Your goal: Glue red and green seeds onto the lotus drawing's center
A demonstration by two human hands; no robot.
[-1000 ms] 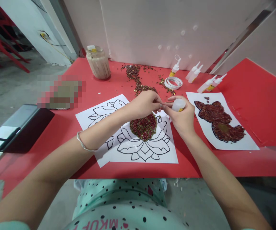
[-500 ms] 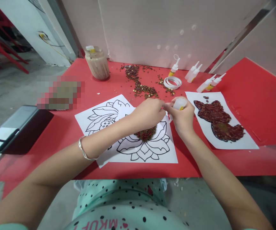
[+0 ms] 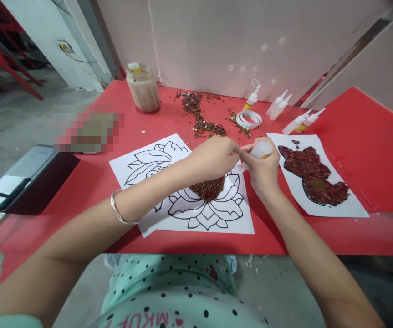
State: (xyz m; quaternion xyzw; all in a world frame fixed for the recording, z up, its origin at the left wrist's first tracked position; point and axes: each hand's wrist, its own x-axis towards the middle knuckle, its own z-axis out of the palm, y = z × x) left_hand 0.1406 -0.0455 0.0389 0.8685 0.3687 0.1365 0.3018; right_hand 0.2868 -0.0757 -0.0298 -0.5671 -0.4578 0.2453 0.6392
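In my right hand (image 3: 262,165) is a small white glue bottle (image 3: 261,150), its base toward me and its tip hidden behind the fingers. My left hand (image 3: 216,157) is closed in a pinch against the right fingertips, at the bottle's far end; whatever it grips is hidden. Below them lies a sheet with a lotus line drawing (image 3: 205,218); brown-green seeds (image 3: 208,187) fill its centre. Another flower sheet (image 3: 138,161) is partly under my left forearm. Loose seeds (image 3: 203,123) are scattered beyond my hands.
Several glue bottles (image 3: 278,107) stand at the back right, near a roll of white tape (image 3: 249,120). A sheet covered with dark red pieces (image 3: 314,173) lies at right. A glass jar (image 3: 143,89) stands at back left; a dark tablet-like device (image 3: 28,177) sits at the left edge.
The camera view has shifted slightly. My hands stay together at the bottle, and its base has tilted a little more toward the right.
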